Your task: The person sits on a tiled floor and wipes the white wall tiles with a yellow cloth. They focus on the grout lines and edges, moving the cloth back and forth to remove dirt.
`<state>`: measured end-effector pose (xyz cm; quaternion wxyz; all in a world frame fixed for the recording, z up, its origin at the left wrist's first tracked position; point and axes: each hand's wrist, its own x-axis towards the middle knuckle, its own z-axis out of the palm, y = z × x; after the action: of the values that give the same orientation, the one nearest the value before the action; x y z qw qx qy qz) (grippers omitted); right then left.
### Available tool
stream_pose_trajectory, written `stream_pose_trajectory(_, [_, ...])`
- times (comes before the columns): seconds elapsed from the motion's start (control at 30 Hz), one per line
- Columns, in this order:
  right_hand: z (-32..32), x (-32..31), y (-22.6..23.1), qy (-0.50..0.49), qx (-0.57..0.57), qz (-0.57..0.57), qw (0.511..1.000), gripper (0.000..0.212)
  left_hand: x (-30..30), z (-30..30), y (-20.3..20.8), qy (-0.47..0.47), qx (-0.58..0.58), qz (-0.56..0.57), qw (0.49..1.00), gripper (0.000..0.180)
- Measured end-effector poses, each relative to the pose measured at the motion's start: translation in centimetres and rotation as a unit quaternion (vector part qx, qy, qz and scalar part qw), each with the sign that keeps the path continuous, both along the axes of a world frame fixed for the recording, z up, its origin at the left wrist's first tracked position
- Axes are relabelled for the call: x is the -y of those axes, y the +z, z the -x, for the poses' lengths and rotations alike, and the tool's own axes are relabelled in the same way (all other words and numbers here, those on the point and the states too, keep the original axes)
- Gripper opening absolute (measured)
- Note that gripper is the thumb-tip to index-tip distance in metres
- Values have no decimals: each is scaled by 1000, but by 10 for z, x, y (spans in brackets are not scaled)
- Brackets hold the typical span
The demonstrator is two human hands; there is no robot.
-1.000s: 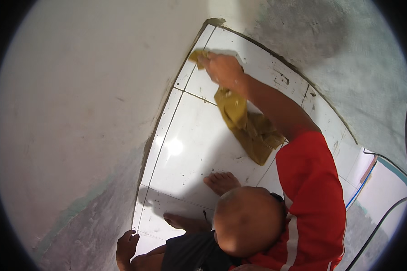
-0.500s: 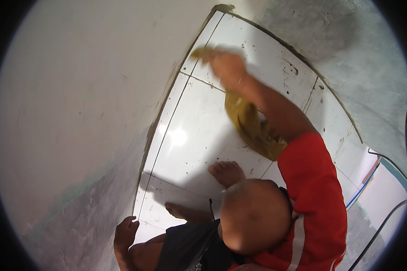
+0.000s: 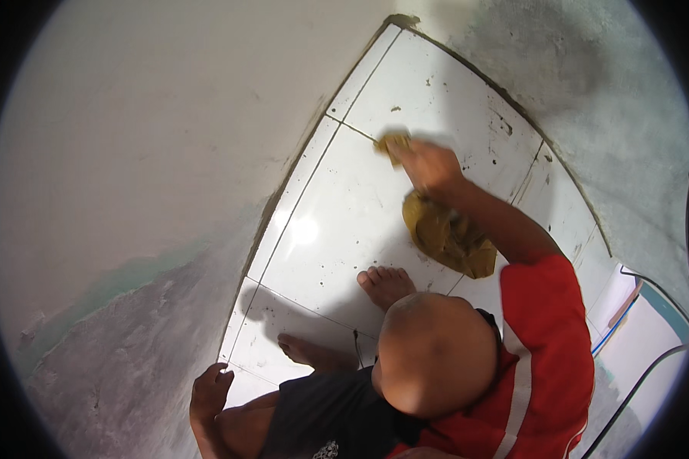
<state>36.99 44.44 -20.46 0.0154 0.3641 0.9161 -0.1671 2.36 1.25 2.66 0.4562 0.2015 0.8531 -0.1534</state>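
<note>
My right hand [image 3: 430, 170] is closed on a small mustard-yellow cloth [image 3: 395, 147], pressing it to the white tiled floor [image 3: 314, 222] close to a dark joint between tiles. A larger crumpled mustard-yellow cloth [image 3: 444, 241] lies on the tiles below my right forearm. Whether the two pieces are joined is hidden by the hand and forearm. At the lower left, my left hand [image 3: 209, 390] hangs loosely beside my knee, close to the wall; its fingers are bent and somewhat apart, with nothing visible in them.
My bare feet [image 3: 386, 287] stand on the tiles. A plastered wall [image 3: 168, 138] rises along the left, and a grey wall [image 3: 574, 92] borders the far right side. Small dark specks mark the tiles. A black cable [image 3: 639, 386] curves along the right edge.
My right hand has drawn the small cloth back toward me and to the right across the tiles. The view has shifted slightly. My left hand stays near the wall.
</note>
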Motion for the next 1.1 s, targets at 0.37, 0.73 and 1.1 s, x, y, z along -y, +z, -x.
stream_pose_trajectory(0.37, [26, 11, -10, 11, -26, -20, 999, 41, -13, -1, -4, -8, -31, -81, 996, 36])
stream_pose_trajectory(0.73, [62, -9, -25, 19, -73, -128, 989, 23, -2, 0, -3, -79, 3, -108, 991, 34])
stream_pose_trajectory(1.1, [96, -4, -44, -74, -93, -32, 992, 22, -4, -8, 6, -52, 11, -47, 997, 33])
